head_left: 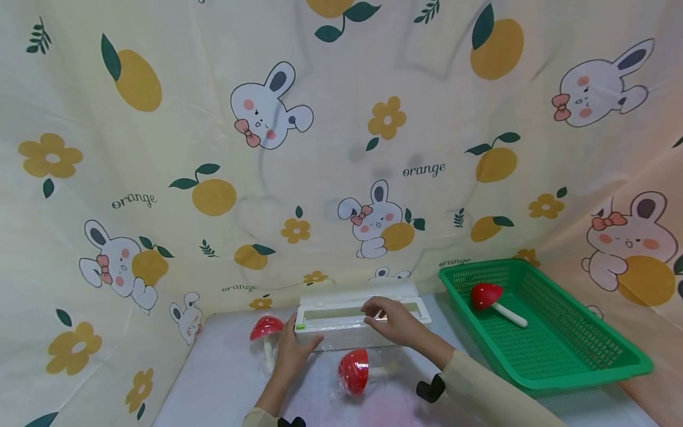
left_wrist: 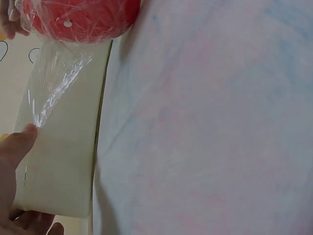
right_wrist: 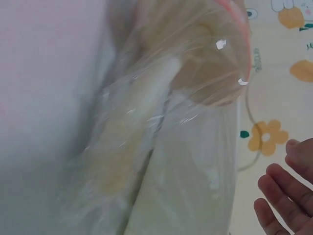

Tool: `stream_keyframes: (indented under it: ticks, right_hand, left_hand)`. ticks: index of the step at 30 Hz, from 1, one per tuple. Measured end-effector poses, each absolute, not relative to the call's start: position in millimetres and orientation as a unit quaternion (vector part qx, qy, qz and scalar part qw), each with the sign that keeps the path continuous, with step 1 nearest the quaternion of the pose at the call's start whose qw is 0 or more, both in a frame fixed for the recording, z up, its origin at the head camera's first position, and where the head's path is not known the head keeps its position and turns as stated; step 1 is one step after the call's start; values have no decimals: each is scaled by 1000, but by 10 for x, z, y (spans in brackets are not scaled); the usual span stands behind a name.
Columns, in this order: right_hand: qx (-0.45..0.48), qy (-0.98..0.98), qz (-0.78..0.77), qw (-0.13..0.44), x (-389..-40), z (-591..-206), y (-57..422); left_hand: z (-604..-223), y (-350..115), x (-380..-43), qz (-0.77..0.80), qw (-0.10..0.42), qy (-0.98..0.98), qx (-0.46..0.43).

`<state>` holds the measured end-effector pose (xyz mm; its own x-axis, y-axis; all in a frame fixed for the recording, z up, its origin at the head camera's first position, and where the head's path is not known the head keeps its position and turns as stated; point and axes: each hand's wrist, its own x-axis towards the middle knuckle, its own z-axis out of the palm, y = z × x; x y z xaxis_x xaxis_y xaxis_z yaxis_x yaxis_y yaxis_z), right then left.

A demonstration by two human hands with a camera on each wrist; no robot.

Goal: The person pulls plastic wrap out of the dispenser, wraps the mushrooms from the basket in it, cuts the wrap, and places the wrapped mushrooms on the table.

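My left hand (head_left: 292, 350) grips the left end of a white cling film dispenser (head_left: 347, 339), its thumb (left_wrist: 22, 142) on the front face and other fingers round the end. The dispenser's lid (head_left: 357, 292) stands raised at the back, and clear film (left_wrist: 61, 90) hangs down the front. Over the right part of the opening is my right hand (head_left: 392, 323), fingers loosely bent and apart, with nothing visible between them. In front of the dispenser lies a film-wrapped toy mushroom (head_left: 354, 372) with a red cap and pale stem. Another wrapped mushroom (head_left: 267, 327) lies beside my left hand.
A green plastic basket (head_left: 581, 379) stands at the right, holding an unwrapped red mushroom (head_left: 487, 296) with a white stem. Behind the table (head_left: 213, 362) hangs a patterned cloth (head_left: 331, 160) with rabbits and oranges.
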<state>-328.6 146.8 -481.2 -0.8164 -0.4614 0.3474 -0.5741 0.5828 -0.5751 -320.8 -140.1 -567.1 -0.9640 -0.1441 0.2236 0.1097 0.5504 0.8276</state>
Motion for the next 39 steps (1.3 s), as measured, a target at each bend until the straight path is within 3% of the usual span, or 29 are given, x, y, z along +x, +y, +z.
stream_keyframes:
  ticks: [8,39]
  right_hand:
    - [304,-868,389,55,-3450,-4719,1210]
    - [313,-849,423,-38,-3795,-4964,412]
  left_hand:
    - [-5655,-1454,-3231,-437,178,-881,-31]
    - [-5606,-1537,-3260,-434,156,-887,-29]
